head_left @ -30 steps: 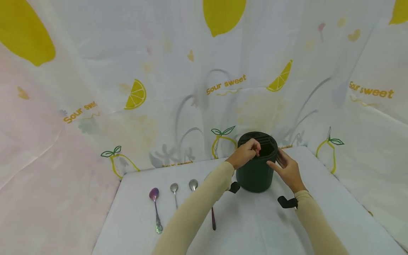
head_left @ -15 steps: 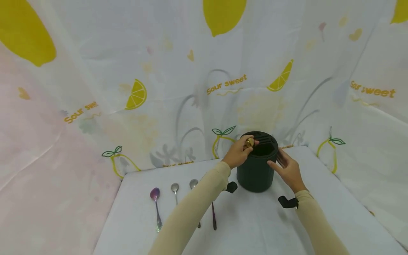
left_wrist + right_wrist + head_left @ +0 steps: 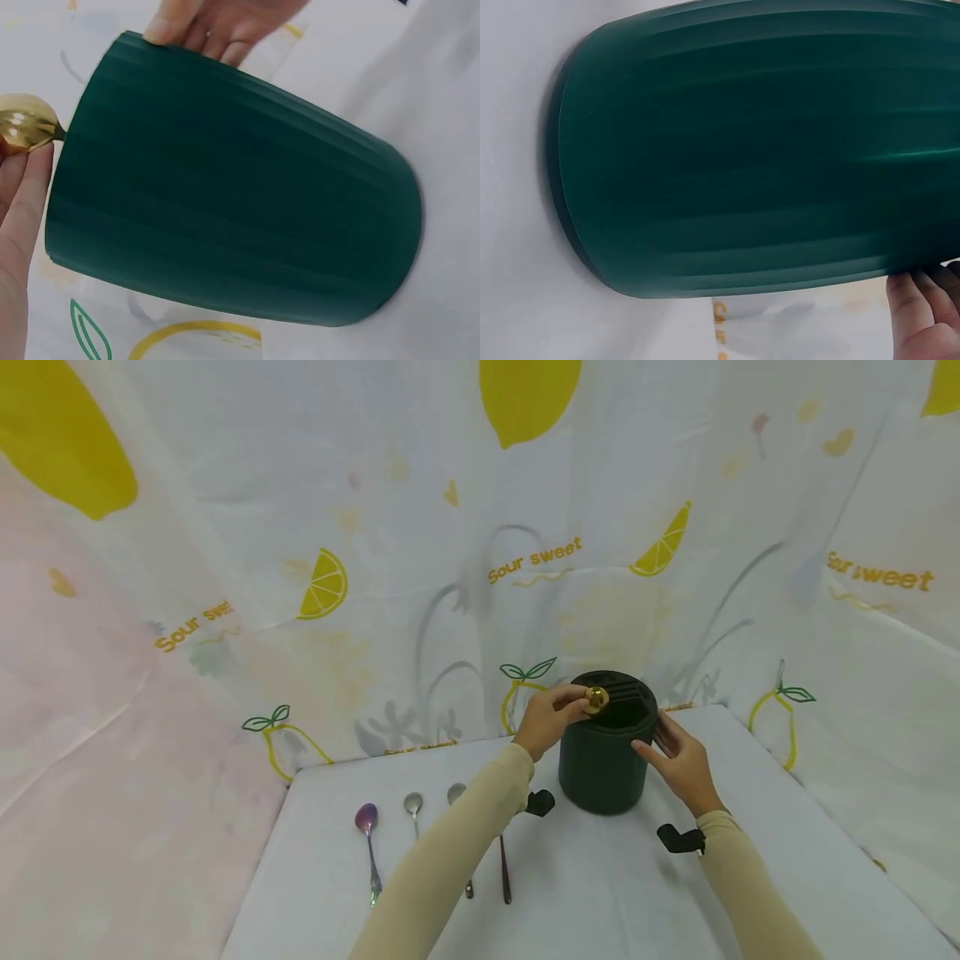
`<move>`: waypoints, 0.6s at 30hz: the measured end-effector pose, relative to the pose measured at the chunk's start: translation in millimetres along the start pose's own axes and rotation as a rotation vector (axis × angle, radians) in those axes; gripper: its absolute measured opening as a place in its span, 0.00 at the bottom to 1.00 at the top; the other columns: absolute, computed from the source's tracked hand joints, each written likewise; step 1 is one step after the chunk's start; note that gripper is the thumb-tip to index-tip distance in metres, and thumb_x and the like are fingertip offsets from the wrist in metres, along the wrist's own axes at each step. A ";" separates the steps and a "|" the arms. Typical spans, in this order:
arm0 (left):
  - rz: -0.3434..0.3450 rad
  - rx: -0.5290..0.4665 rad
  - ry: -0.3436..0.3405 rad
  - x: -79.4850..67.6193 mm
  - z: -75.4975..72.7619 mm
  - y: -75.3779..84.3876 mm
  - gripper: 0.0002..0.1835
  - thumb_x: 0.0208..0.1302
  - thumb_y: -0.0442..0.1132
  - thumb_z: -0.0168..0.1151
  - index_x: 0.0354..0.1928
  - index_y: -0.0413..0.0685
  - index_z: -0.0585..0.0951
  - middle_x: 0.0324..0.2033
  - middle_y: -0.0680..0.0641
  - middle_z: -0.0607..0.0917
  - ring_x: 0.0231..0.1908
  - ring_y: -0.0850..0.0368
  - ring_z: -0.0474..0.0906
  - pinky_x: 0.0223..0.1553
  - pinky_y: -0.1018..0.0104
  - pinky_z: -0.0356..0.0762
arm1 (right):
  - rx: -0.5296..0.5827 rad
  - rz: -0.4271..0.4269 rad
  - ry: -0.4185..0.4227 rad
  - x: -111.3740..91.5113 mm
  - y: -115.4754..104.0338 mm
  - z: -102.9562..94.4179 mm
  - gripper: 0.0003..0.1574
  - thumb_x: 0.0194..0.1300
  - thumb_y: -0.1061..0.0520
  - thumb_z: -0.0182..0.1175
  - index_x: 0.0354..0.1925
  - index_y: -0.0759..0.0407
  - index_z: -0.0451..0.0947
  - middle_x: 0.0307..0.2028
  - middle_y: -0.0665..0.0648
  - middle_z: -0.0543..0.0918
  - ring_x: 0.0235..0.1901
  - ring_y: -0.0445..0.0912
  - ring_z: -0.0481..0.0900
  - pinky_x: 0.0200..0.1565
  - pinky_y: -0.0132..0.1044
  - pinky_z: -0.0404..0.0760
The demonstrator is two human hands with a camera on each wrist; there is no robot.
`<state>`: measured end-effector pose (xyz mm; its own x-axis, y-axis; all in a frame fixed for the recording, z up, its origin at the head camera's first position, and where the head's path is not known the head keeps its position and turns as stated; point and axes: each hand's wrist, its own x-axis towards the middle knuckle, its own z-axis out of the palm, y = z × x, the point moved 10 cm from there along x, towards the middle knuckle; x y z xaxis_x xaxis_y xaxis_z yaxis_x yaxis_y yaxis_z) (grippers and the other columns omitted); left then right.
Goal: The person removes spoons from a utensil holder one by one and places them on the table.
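Observation:
The dark green utensil holder (image 3: 602, 772) stands upright on the table, with a slotted black top and a larger opening. My left hand (image 3: 546, 720) pinches a golden spoon (image 3: 597, 700) by its bowl over the opening. In the left wrist view the spoon's bowl (image 3: 28, 129) is at the holder's rim, its neck pointing inward; the rest of the handle is hidden. My right hand (image 3: 684, 768) grips the holder's right side near the top, thumb in front and fingers farther round. The holder's ribbed wall (image 3: 742, 165) fills most of the right wrist view.
Left of the holder on the white table (image 3: 592, 893) lie a purple spoon (image 3: 367, 817), a silver spoon (image 3: 413, 803) and another silver spoon (image 3: 456, 792). A dark purplish handle (image 3: 506, 877) shows beside my left sleeve. A lemon-print cloth (image 3: 420, 635) hangs behind.
The golden spoon's bowl has come into sight in my left hand, which has turned and shifted slightly left over the holder. My right hand keeps its place on the holder.

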<state>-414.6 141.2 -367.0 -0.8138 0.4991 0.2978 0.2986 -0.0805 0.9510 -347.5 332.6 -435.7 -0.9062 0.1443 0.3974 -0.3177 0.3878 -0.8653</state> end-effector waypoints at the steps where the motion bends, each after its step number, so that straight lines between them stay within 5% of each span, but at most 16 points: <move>1: 0.000 -0.020 0.000 0.0 -0.6 0.9 0.13 0.66 0.34 0.62 0.51 0.40 0.83 0.45 0.47 0.84 0.43 0.55 0.83 0.48 0.64 0.83 | 0.001 -0.003 0.001 -0.2 -0.2 -0.2 0.48 0.65 0.58 0.66 0.73 0.69 0.52 0.69 0.68 0.61 0.66 0.64 0.61 0.59 0.25 0.69; 18: -0.027 -0.186 0.019 -5.5 -15.5 23.6 0.14 0.61 0.33 0.68 0.49 0.38 0.85 0.44 0.43 0.86 0.40 0.49 0.86 0.49 0.59 0.83 | 0.008 0.004 0.009 -3.6 -3.5 -1.3 0.49 0.65 0.54 0.66 0.74 0.65 0.53 0.70 0.67 0.61 0.67 0.57 0.63 0.58 0.23 0.69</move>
<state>-410.8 123.2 -344.9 -0.8301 0.4868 0.2718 0.1807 -0.2263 0.9572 -342.8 331.9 -433.7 -0.9049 0.1538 0.3969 -0.3167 0.3798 -0.8692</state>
